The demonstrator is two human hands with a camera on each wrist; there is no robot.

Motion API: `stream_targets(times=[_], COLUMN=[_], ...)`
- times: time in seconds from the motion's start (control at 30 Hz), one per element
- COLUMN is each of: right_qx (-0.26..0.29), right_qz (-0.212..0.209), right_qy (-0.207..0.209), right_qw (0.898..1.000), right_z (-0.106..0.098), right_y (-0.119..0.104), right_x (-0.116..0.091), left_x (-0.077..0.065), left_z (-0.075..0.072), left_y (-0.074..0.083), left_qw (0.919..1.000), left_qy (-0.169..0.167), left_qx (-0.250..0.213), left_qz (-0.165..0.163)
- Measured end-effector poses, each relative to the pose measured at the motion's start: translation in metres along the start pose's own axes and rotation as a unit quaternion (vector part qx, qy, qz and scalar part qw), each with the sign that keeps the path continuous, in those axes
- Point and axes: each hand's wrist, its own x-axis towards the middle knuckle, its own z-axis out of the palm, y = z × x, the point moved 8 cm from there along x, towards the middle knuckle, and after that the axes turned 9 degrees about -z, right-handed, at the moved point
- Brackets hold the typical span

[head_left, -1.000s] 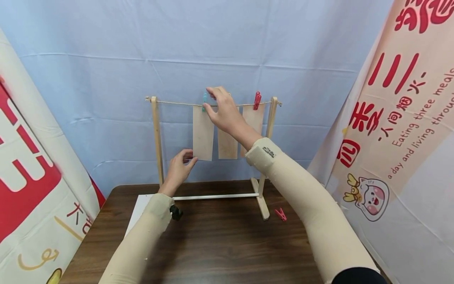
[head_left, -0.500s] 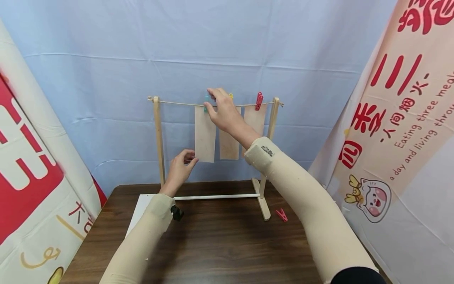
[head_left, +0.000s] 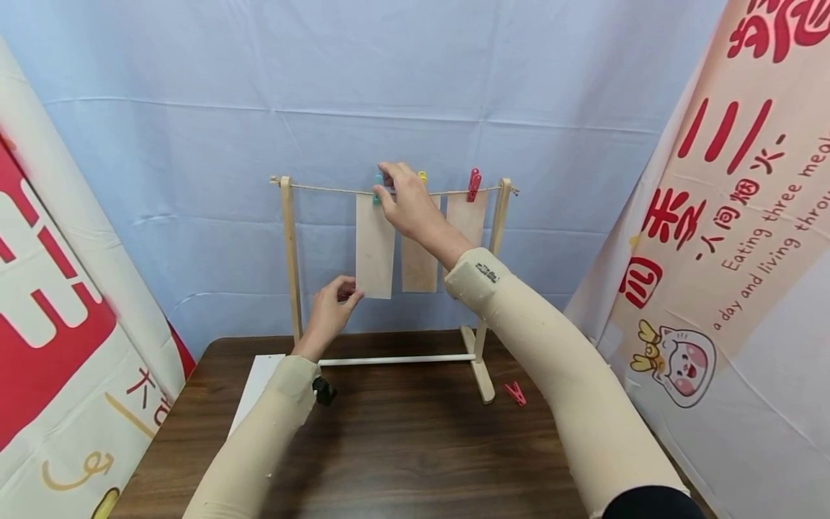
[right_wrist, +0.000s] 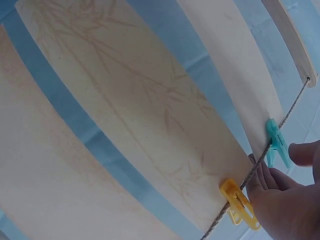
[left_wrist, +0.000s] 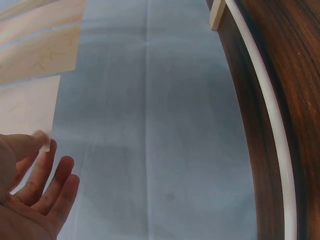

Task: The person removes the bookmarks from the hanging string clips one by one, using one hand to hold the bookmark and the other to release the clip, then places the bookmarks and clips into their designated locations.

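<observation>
My left hand [head_left: 329, 310] pinches the lower left corner of a pale strip [head_left: 374, 249] between thumb and forefinger. The left wrist view shows that corner between the fingertips, with the other fingers spread loosely. A teal clothespin [right_wrist: 276, 143] clips the strip's top to a twine line [right_wrist: 296, 105]. Thumb and fingers of my right hand [head_left: 411, 202] are at either side of the clothespin's handles, whose ends stand apart. A second strip [right_wrist: 125, 95] with a faint bamboo pattern hangs beside it from a yellow clothespin [right_wrist: 239, 202]. The third strip [head_left: 465, 220] hangs from red clothespins [head_left: 474, 185].
The twine runs between two wooden posts [head_left: 289, 252] joined low down by a white rod [head_left: 395, 359]. A loose red clothespin [head_left: 515, 393] lies on the dark wooden table [head_left: 415, 447], right of the stand. A white sheet [head_left: 259, 378] lies beneath the left forearm.
The scene shifts slightly in the head view. The left strip's lower edge comes down a little with the left hand at its corner. The right hand stays by the teal clothespin.
</observation>
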Motion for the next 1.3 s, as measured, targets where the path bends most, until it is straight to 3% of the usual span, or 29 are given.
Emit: stream_targets(times=[0.27, 1.0, 1.3], right_qx=[0.018, 0.073, 0.073], right_qz=[0.008, 0.018, -0.011], right_qy=[0.002, 0.025, 0.048], right_qw=[1.0, 0.997, 0.996], right_z=[0.0007, 0.0001, -0.0049], right_y=[0.0027, 0.0055, 0.0015], right_x=[0.0002, -0.003, -0.0053], left_x=[-0.0009, -0.0068, -0.0065], left_z=[0.001, 0.0008, 0.0002], left_y=[0.0013, -0.0011, -0.0021], left_qw=[0.9998, 0.9997, 0.9995], left_qy=[0.006, 0.016, 0.023], left_qx=[0.01, 0.003, 0.003], left_qz=[0.015, 0.02, 0.02])
